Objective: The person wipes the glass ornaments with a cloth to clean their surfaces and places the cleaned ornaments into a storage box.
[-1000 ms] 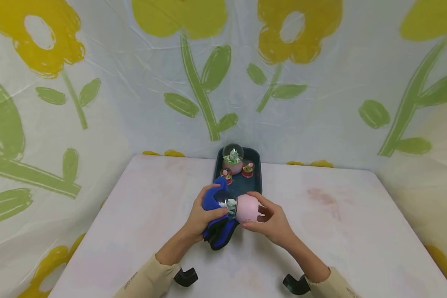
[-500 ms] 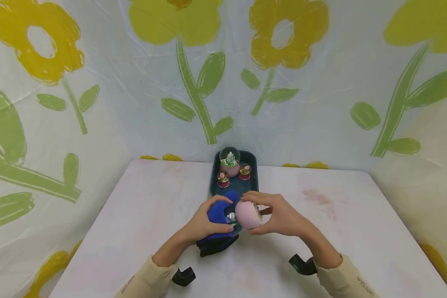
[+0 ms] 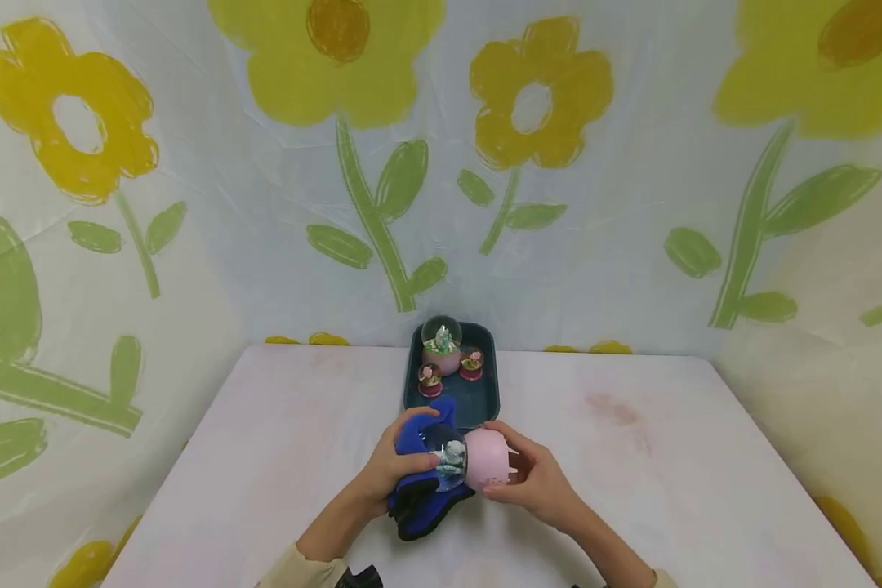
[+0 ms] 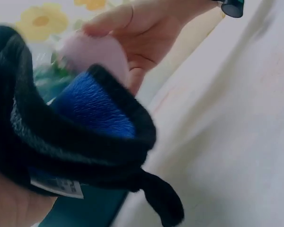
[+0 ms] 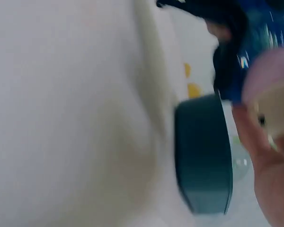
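Note:
In the head view a snow globe (image 3: pixel 487 459) lies on its side between my hands, its pink base to the right and its clear dome to the left. My right hand (image 3: pixel 540 482) holds the base with fingers and thumb at its edges. A blue cloth (image 3: pixel 429 510) with black edging wraps the dome's far left side. My left hand (image 3: pixel 385 465) grips cloth and dome together, thumb on the near side. The left wrist view shows the cloth's black loop (image 4: pixel 163 198) hanging down. In the right wrist view the base's pale underside (image 5: pixel 274 106) faces my right palm.
Behind my hands stands a dark teal tray (image 3: pixel 485 404). It bears a larger snow globe (image 3: pixel 442 347) with a pink base and two small red-based ones, left (image 3: pixel 429 380) and right (image 3: pixel 472 366). A flowered sheet (image 3: pixel 595 286) hangs behind the white table (image 3: pixel 632 490).
My right hand has tilted the globe's base toward me and then turned it back to point right, while the left hand keeps the cloth on the dome. The head view has shifted upward.

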A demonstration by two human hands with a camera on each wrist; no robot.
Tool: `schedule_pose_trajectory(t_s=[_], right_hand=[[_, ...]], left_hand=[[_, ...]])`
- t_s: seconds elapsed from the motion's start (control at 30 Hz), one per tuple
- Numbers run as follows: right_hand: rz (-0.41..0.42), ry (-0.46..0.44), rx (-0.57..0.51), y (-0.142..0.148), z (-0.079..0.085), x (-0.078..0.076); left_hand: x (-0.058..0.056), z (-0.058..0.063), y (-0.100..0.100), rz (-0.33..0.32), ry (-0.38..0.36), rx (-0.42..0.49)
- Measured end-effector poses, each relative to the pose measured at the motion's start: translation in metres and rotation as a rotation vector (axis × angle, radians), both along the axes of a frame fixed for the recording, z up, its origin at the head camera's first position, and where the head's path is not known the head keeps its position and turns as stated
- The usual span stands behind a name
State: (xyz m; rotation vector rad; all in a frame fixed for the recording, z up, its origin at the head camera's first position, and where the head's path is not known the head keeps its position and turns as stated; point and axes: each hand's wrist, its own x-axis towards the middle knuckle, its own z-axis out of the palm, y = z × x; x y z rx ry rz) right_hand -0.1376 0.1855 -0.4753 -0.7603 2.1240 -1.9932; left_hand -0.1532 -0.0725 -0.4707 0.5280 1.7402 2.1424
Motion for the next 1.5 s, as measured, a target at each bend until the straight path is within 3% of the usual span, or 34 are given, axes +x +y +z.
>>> schedule_pose_trajectory(t_s=[0.13, 0.27, 0.37, 0.47, 0.57, 0.67, 0.73, 0.87, 0.93, 1.0, 1.07, 1.17, 1.27, 1.37, 1.5], right_hand=[[-0.134, 0.211, 0.097, -0.014, 0.005, 0.009], [-0.203, 0.526, 0.346, -0.021, 0.027, 0.007], [-0.19, 0.698, 0.522, -0.02, 0.044, 0.004], [-0.099, 0.755, 0.612, -0.016, 0.058, 0.001], [0.052, 0.632, 0.586, -0.01, 0.064, -0.007], [0.178, 0.382, 0.456, -0.003, 0.061, -0.021], [0.214, 0.185, 0.346, 0.002, 0.053, -0.029], [0.227, -0.171, 0.134, 0.006, 0.031, -0.029], [0.217, -0.305, 0.028, 0.003, 0.021, -0.024], [0.189, -0.387, -0.052, -0.002, 0.014, -0.017], [0.137, -0.406, -0.093, -0.009, 0.013, -0.011], [0.003, -0.327, -0.036, -0.019, 0.017, -0.003], [-0.116, -0.176, 0.062, -0.029, 0.023, 0.006], [-0.187, 0.052, 0.184, -0.036, 0.028, 0.014], [-0.202, 0.415, 0.397, -0.034, 0.039, 0.019]], left_hand=[[0.003, -0.005, 0.003, 0.111, -0.043, 0.037], [0.0, -0.002, 0.004, 0.181, -0.044, 0.012], [0.0, -0.001, 0.003, 0.182, -0.025, -0.018], [0.004, -0.001, 0.001, 0.158, 0.018, -0.08], [0.008, -0.002, -0.001, 0.121, 0.079, -0.162], [0.008, -0.001, -0.003, 0.099, 0.133, -0.211], [0.007, 0.001, -0.005, 0.081, 0.147, -0.208], [0.007, 0.002, -0.007, 0.058, 0.14, -0.14], [0.008, 0.001, -0.008, 0.07, 0.128, -0.1], [0.008, 0.0, -0.008, 0.108, 0.113, -0.063], [0.008, 0.0, -0.007, 0.158, 0.081, -0.033], [0.008, 0.0, -0.004, 0.23, 0.023, -0.032], [0.009, 0.001, -0.001, 0.278, -0.026, -0.046], [0.011, 0.003, 0.0, 0.281, -0.048, -0.048], [0.012, 0.008, -0.002, 0.237, -0.033, -0.095]])
